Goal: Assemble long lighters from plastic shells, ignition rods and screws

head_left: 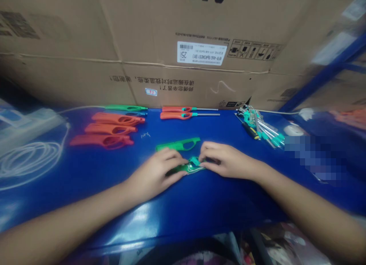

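Here, a green handle (pixel 196 171) is held at the blue table (pixel 211 204), its left end pinched by the nearly closed fingers of the left hand (pixel 161 167). A teal bit (pixel 194 161) inside is reached by bent fingers of the right hand (pixel 221 160); whether it is gripped cannot be told. Just behind, another green handle (pixel 174 146) is seen.

The light is dim and cool, its source out of view, with pale glare on the near edge of the blue table (pixel 217 204) and darkness beneath it. The label (pixel 201 53) is fairly legible, but the green handle (pixel 183 168) looks soft. Toward the sides everything smears and stretches, the cable (pixel 34 154) included, and pixelation masks a patch at right.
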Available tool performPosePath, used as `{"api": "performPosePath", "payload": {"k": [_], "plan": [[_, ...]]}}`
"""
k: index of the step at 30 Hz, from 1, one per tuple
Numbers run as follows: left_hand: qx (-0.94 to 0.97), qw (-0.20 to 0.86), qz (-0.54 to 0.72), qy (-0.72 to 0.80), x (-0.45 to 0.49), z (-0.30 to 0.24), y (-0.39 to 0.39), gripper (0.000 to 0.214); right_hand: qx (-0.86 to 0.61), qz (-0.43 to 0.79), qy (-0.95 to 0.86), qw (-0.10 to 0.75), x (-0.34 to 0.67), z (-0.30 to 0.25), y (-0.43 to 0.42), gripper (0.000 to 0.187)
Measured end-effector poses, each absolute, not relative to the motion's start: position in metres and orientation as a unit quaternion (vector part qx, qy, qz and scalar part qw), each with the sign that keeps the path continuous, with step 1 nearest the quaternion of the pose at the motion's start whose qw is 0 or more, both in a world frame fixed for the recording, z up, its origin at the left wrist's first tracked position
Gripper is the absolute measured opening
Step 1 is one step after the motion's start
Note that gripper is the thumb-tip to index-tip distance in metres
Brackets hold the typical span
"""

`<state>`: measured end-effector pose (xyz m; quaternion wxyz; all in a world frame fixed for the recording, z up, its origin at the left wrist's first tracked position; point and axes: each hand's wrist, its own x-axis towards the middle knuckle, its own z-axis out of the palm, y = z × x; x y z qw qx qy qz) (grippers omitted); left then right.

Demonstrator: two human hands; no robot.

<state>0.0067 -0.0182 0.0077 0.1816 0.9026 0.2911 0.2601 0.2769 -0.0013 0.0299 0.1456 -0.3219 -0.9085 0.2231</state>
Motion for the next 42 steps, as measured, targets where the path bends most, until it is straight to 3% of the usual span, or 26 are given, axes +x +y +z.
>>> {"api": "performPosePath", "payload": {"k": [23,35,42], "plan": [[0.902,0.184,0.244,0.305,0.006,0.006,-0.019,0.026,-0.302,0.208,-0.920,0.137,0.275,0.034,-0.005,0.008],[0.883,0.233,0.216,0.345,0.011,0.014,-0.022,0.024,-0.226,-0.017,-0.965,0.134,0.270,0.036,-0.012,0.024],[0.867,0.264,0.217,0.362,0.014,0.016,-0.024,0.020,-0.223,-0.048,-0.965,0.127,0.268,0.036,-0.015,0.025]]}}
